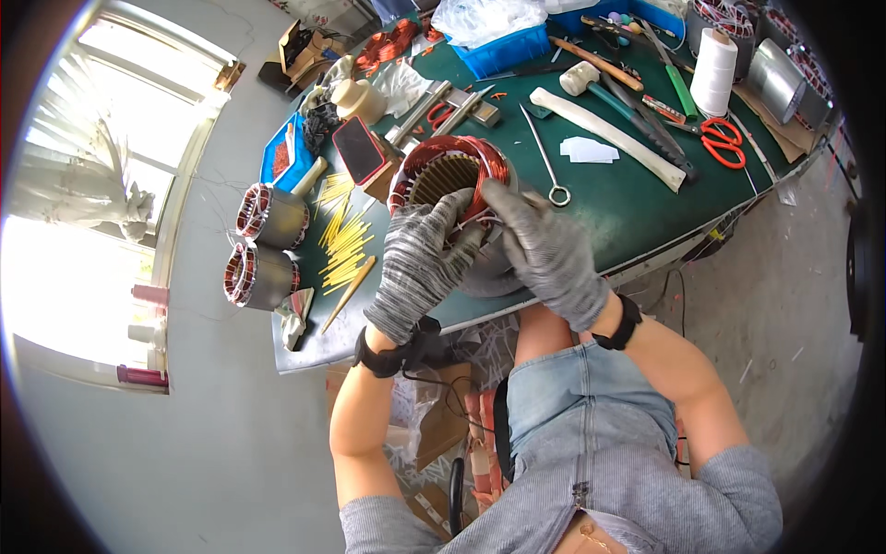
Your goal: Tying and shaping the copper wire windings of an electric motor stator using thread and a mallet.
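Observation:
A motor stator [503,175] with red-brown copper windings stands at the table's near edge, its slotted bore facing up and toward me. My left hand [420,258], in a grey knit glove, is closed over the near left of its rim, fingers at the bore's opening. On the right, my gloved right hand [549,245] grips the near right side of the winding. Pale wire ends or lacing show between the two hands. The fingertips partly hide what they press on.
Yellow strips [346,249] and a wooden stick lie left of the stator. Two more stators [268,217] stand farther left. To the right are a metal hook [546,157], white paper pieces [589,150], a mallet [580,79], red-handled scissors [723,143] and a thread cone [714,74]. A phone [360,150] leans behind.

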`<state>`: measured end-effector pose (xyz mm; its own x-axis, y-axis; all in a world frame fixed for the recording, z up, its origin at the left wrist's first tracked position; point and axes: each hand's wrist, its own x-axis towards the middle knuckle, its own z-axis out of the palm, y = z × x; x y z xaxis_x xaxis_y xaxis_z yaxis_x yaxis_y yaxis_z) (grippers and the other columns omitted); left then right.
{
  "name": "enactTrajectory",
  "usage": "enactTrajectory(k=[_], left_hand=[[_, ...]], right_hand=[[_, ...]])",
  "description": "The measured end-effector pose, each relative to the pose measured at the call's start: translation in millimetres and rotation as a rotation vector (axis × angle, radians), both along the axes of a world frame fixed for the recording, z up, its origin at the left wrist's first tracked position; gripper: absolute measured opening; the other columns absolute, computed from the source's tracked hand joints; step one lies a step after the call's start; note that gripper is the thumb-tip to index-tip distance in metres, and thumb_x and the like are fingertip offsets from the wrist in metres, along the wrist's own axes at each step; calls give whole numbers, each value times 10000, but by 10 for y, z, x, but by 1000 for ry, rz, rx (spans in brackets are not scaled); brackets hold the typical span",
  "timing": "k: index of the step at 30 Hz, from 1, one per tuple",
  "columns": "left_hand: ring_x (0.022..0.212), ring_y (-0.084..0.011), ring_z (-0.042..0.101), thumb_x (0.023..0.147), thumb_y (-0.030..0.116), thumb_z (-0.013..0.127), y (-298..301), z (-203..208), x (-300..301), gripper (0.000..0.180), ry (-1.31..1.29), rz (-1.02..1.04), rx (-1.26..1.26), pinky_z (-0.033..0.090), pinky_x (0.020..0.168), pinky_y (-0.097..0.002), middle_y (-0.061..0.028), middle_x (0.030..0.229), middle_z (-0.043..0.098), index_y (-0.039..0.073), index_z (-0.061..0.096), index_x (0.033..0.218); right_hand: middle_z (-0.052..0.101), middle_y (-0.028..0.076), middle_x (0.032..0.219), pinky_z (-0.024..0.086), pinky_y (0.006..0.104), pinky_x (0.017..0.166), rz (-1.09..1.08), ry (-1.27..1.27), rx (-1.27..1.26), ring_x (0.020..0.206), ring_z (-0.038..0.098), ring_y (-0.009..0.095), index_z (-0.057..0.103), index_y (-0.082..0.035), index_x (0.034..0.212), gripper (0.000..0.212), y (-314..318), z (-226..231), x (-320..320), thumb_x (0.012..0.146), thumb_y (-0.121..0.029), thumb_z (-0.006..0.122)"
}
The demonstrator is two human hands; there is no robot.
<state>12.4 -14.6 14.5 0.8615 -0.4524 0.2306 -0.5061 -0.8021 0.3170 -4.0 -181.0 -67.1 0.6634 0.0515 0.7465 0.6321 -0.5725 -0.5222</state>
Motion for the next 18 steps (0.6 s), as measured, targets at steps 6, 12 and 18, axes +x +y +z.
enactTrajectory(k=[6, 12, 18], left_hand=[[1211, -423, 454, 798, 335, 711, 120, -66, 93, 519, -231, -83, 241, 298, 1056, -523, -247, 1263, 535, 64, 585, 1222], [1414, -410, 167, 664, 565, 769, 17, -118, -127, 1072, -520, 267, 161, 81, 1131, -567, -140, 1515, 291, 96, 260, 1483], [1436, -417, 122, 719, 375, 769, -94, -169, -96, 958, -798, 223, 56, 67, 1133, -571, -89, 1533, 298, 96, 252, 1475]], right_hand=[[539, 152, 1072, 518, 365, 655, 196, 136, 387, 813, 607, 249, 382, -120, 1388, 579, 58, -26, -30, 834, -1, 502], [664, 104, 1020, 503, 366, 835, 1304, 1064, 183, 966, 640, 225, 582, -50, 1187, 299, -816, 55, -473, 898, -125, 574], [559, 180, 1232, 437, 389, 970, 355, -162, 113, 1118, 551, 306, 541, -31, 1268, 435, 32, 698, 267, 835, -60, 574]])
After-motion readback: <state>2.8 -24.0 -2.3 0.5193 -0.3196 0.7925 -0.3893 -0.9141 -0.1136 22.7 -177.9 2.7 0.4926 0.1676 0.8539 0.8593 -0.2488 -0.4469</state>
